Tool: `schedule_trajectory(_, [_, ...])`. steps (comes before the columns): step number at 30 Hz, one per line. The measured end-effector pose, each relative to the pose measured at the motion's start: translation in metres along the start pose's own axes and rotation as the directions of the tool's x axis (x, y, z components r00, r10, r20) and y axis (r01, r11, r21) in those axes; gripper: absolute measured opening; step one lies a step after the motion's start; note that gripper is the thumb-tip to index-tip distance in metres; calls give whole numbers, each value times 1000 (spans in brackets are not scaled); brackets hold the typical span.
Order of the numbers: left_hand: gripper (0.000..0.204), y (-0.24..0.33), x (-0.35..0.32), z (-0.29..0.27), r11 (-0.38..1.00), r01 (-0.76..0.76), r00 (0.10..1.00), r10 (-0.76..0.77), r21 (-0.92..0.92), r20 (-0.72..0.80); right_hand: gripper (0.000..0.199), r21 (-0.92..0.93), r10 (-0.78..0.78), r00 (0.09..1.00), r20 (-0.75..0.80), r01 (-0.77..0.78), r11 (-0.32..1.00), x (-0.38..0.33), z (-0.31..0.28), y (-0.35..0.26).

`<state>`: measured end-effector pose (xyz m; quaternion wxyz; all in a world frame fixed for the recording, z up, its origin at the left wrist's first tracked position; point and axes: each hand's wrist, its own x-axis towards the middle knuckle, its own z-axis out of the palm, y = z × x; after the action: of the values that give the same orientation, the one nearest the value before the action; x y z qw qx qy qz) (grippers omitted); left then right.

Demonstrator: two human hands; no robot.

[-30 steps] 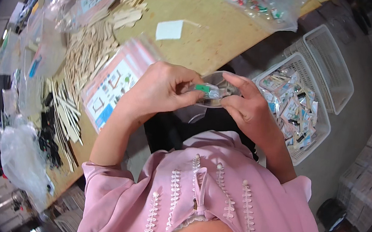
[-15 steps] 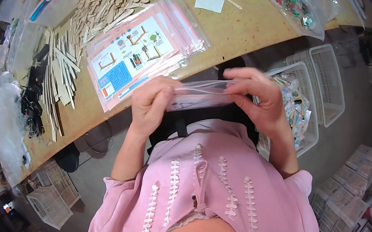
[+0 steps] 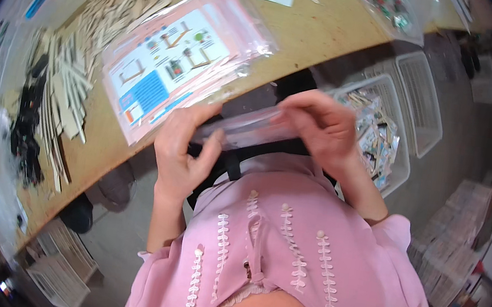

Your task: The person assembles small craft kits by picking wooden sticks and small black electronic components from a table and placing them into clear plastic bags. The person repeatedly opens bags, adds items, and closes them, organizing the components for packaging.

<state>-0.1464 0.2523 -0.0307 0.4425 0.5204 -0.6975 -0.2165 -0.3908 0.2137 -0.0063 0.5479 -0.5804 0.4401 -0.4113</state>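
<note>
While the left hand [image 3: 181,151] pinches one end of a clear plastic bag [image 3: 246,130], the right hand [image 3: 318,126] grips the other — both clamped on it, the bag stretched between them just off the table [image 3: 324,33] edge. A stack of pink-edged bags with printed sheets [image 3: 177,64] lies on the table beside wooden sticks [image 3: 67,93]; a basket of small packets [image 3: 378,140] sits by the right hand.

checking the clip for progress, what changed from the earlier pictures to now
The clear bag, earlier bunched round between both hands, is now stretched flat; the left hand and right hand have moved apart to its ends. Both keep their grip. The packet stack stays on the table.
</note>
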Motion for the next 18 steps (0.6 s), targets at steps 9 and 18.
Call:
schedule_trajectory(9, [12, 17, 8, 54, 994, 97, 992, -92, -49, 87, 8, -559, -500, 854, 145, 488, 671, -4, 9, 37])
schedule_trajectory(18, [12, 14, 32, 53, 979, -188, 927, 203, -77, 314, 13, -202, -1, 953, -302, -63, 977, -30, -123, 44])
